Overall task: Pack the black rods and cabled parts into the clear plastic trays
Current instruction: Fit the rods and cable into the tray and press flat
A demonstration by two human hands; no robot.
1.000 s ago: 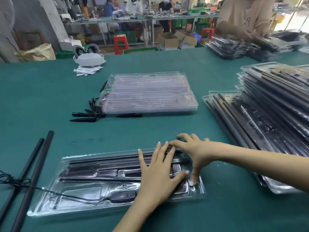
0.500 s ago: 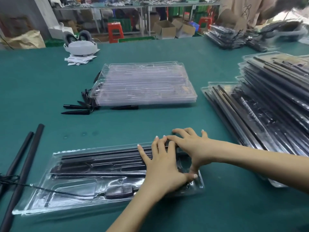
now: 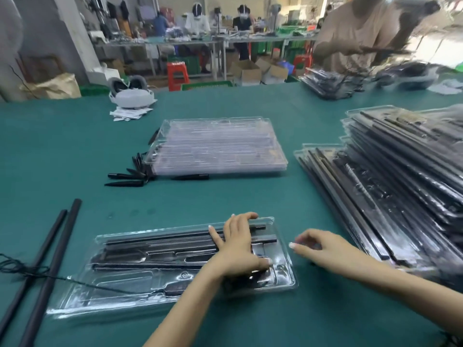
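Item: clear tray (image 3: 82,303), our left hand (image 3: 238,249) pressing flat-fingered on seated black rods (image 3: 160,241), right hand (image 3: 323,249) beside, loosely curled, empty; risk: uneven pressure pops rods loose.

The right hand (image 3: 323,249) came off the clear plastic tray (image 3: 285,269) and drew back to its right, above the table (image 3: 225,196). The left hand (image 3: 238,246) slid toward the tray's far edge.
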